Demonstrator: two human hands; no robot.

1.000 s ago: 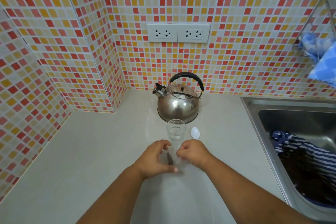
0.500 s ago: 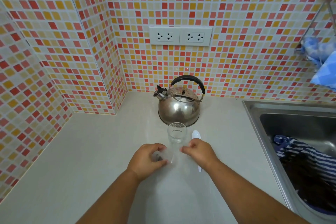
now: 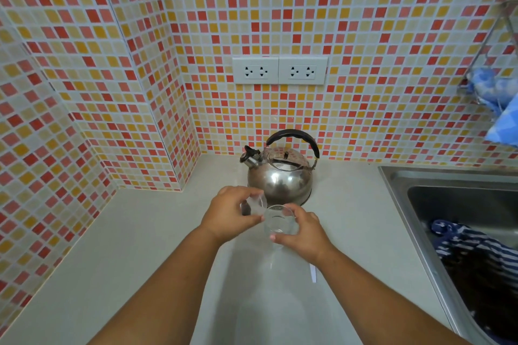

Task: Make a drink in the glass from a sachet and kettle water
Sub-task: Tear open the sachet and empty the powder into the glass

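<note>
A clear drinking glass [image 3: 277, 221] stands on the pale counter [image 3: 140, 255], and my right hand [image 3: 304, 231] is wrapped around its right side. My left hand [image 3: 229, 214] holds a small clear sachet [image 3: 256, 204] with dark contents, tilted just left of the glass rim. Directly behind the glass sits a steel kettle [image 3: 281, 173] with a black handle, its spout pointing left. A white plastic spoon's handle [image 3: 313, 273] sticks out from under my right wrist; its bowl is hidden.
A steel sink [image 3: 448, 185] lies at the right, holding a striped blue cloth [image 3: 471, 249]. Tiled walls close off the back and left. A double socket [image 3: 279, 70] is above the kettle. A wire rack with blue cloths [image 3: 496, 98] hangs at the upper right.
Both hands have moved forward to the glass. My right hand left the sachet and took hold of the glass. My left hand lifted the sachet beside the rim.
</note>
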